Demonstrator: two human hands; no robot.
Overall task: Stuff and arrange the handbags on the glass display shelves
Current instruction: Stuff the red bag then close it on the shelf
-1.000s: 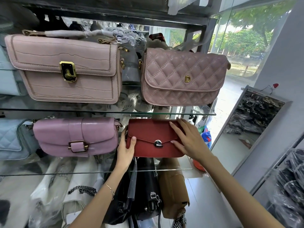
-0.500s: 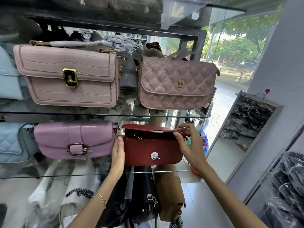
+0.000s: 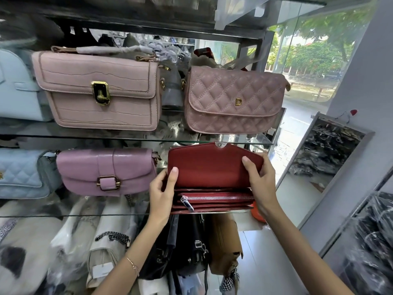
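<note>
A red handbag [image 3: 210, 167] sits at the right end of the lower glass shelf [image 3: 85, 215]. Its flap stands raised, and a zipped inner pocket with a silver pull shows between the compartments. My left hand [image 3: 162, 193] grips the bag's left side, thumb on the inside of the flap. My right hand [image 3: 260, 184] grips the right side, thumb also on the flap. A mauve buckle bag [image 3: 106, 171] stands to its left. On the upper glass shelf [image 3: 106, 136] rest a pink croc-textured bag [image 3: 100, 90] and a quilted pink bag [image 3: 232, 99].
Pale blue bags [image 3: 19, 173] line the left edge of both shelves. Under the lower shelf hang black bags [image 3: 187, 252], a tan bag [image 3: 225, 245] and plastic-wrapped stock [image 3: 70, 248]. A window and a mirror [image 3: 323, 162] lie to the right.
The red bag's flap went from clasped shut to lifted fully upright, exposing the zipped interior. Both hands shifted to grip the bag's sides.
</note>
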